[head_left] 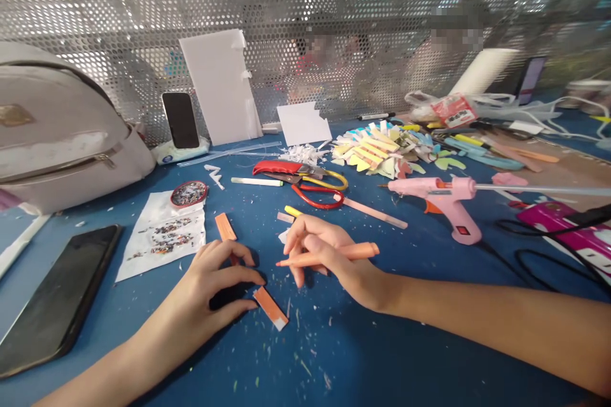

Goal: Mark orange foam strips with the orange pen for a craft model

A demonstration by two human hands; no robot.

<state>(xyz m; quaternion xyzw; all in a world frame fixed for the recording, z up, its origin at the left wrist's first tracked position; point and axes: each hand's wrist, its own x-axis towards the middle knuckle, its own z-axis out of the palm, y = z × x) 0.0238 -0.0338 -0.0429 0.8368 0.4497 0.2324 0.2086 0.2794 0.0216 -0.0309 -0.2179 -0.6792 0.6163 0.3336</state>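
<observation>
My right hand (341,257) is closed around an orange marker (353,252), its uncapped pinkish tip pointing left. My left hand (219,286) rests on the blue table with its fingers curved and apart. Its thumb and index fingertips are at the upper end of an orange-coloured paper strip (271,308), which has a white lower corner. Whether they touch the strip I cannot tell. Another orange strip (225,227) lies beyond the left hand, and a further orange piece is partly hidden under its fingers. Small pale paper bits lie behind my right hand.
Red-handled scissors (317,197) and a red cutter (281,168) lie ahead. At right are a pink glue gun (439,194) and a magenta power strip (563,235). Cut paper pieces (377,149) form a pile. A phone (62,292) and a backpack (62,133) are at left.
</observation>
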